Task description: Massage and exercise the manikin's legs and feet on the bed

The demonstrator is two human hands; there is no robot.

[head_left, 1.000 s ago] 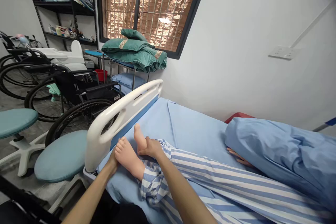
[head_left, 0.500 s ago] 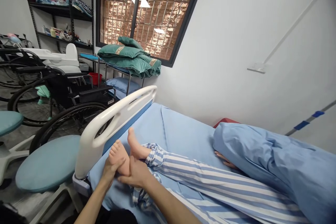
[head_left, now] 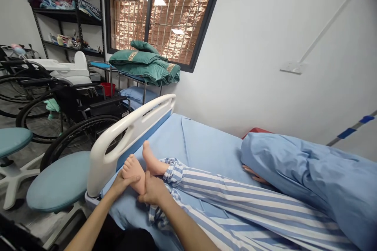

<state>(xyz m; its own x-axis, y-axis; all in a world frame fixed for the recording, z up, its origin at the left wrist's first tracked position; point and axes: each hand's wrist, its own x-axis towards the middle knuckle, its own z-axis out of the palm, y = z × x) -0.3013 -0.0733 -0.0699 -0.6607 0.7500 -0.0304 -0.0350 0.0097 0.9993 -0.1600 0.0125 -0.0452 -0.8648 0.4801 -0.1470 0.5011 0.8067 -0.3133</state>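
Observation:
A figure in blue-and-white striped trousers [head_left: 235, 198] lies on the bed, its feet bare and smooth like a manikin's. My left hand [head_left: 120, 184] is closed around the front of the nearer foot [head_left: 134, 170], thumb across the sole. At the heel and ankle of that same foot, my right hand [head_left: 155, 191] wraps round with its fingers partly hidden. Just beyond rests the other foot [head_left: 151, 161], toes pointing up. A light blue quilt [head_left: 297, 164] covers the upper legs, and a hand [head_left: 255, 174] of the figure shows from under its edge.
A white footboard [head_left: 103, 157] rises beyond the feet. Left of it stand round teal stools [head_left: 59, 180] and a black wheelchair [head_left: 88, 106]. Folded green quilts [head_left: 144, 64] lie on a trolley below the window. A black shelf rack [head_left: 55, 13] holds cloths and small items.
The camera view has shifted slightly. Both my hands keep hold of the same foot, with my right fingers a little higher at the heel.

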